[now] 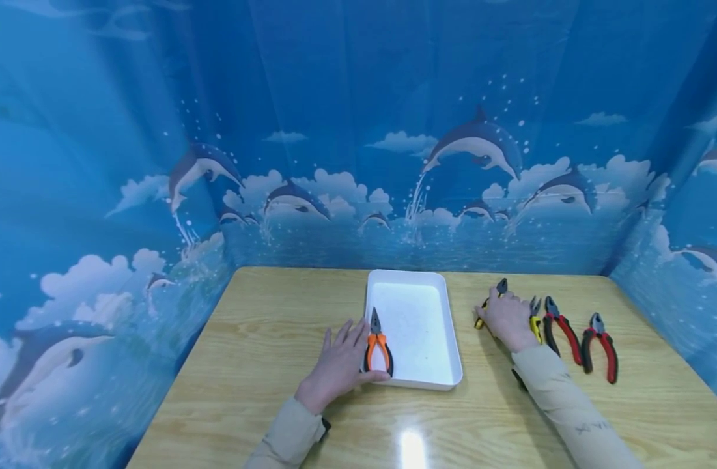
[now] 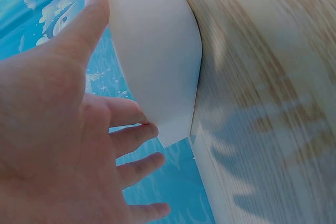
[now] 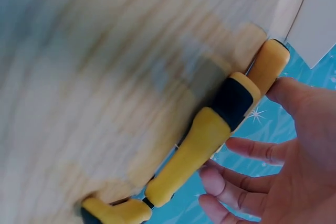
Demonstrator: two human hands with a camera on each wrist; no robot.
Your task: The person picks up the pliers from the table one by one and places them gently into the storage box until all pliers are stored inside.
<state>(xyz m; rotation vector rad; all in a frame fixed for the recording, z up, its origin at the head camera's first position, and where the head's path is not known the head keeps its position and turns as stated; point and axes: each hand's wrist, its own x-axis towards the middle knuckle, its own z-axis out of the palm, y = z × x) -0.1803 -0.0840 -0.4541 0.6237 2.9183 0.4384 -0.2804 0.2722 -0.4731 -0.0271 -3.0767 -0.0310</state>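
A white tray (image 1: 446, 306) lies in the middle of the wooden table (image 1: 264, 339), and orange-handled pliers (image 1: 378, 350) lie inside it by its left wall. My left hand (image 1: 342, 357) rests flat on the table against that wall, fingers spread and thumb by the tray's front corner. The left wrist view shows the same open hand (image 2: 63, 145) beside the tray wall (image 2: 157, 51). My right hand (image 1: 503, 317) lies over yellow-handled pliers (image 1: 500, 287), right of the tray. In the right wrist view its thumb and loosely bent fingers (image 3: 247, 150) touch the yellow handles (image 3: 205, 145) without closing round them.
Three more pliers lie in a row right of my right hand: a yellow-and-black pair (image 1: 535, 319), a red-and-black pair (image 1: 562, 327) and a red pair (image 1: 600, 345). Blue dolphin-print curtains (image 1: 358, 130) close in the table at the back and both sides.
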